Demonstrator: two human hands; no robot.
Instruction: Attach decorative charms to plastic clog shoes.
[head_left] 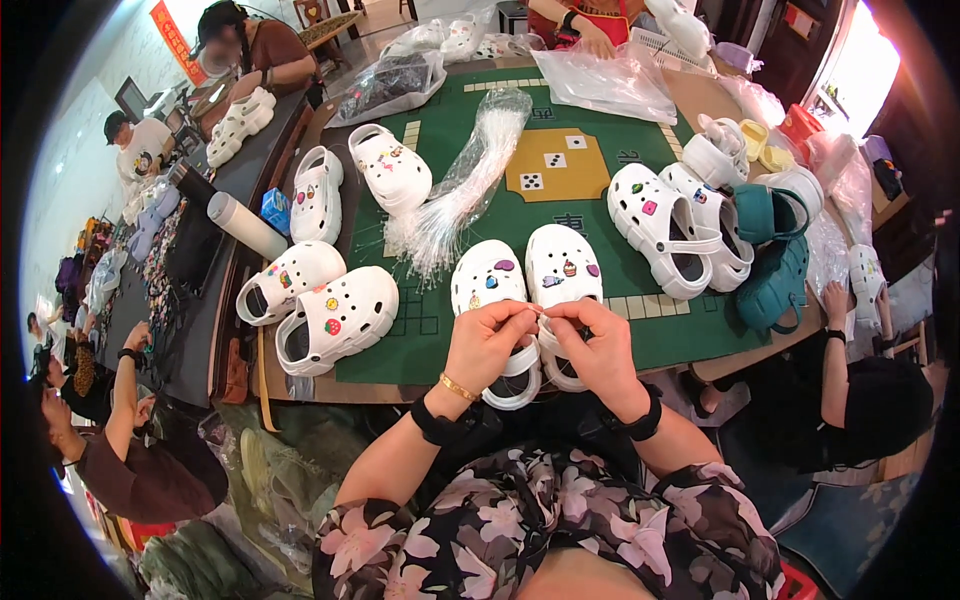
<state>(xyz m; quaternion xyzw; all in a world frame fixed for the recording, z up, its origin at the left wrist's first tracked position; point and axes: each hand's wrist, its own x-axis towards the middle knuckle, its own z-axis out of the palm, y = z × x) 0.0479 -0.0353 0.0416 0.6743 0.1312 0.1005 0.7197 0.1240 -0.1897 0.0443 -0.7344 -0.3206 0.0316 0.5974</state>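
Note:
My left hand (pixel 487 343) and my right hand (pixel 595 350) meet fingertip to fingertip over the near table edge. Between them they pinch a thin clear plastic strand (pixel 541 317), too fine to see well. Right under the hands lies a pair of white clogs (pixel 527 283) with small coloured charms, toes pointing away from me, heel straps hanging over the edge. A bundle of clear plastic strands (pixel 455 195) lies on the green mat (pixel 480 150) beyond the pair.
More white clogs lie at left (pixel 338 318), at centre left (pixel 395 170) and at right (pixel 665 225), beside a teal pair (pixel 775 250). A white cylinder (pixel 245 225) and clear bags (pixel 605 85) sit further off. Other people sit around the table.

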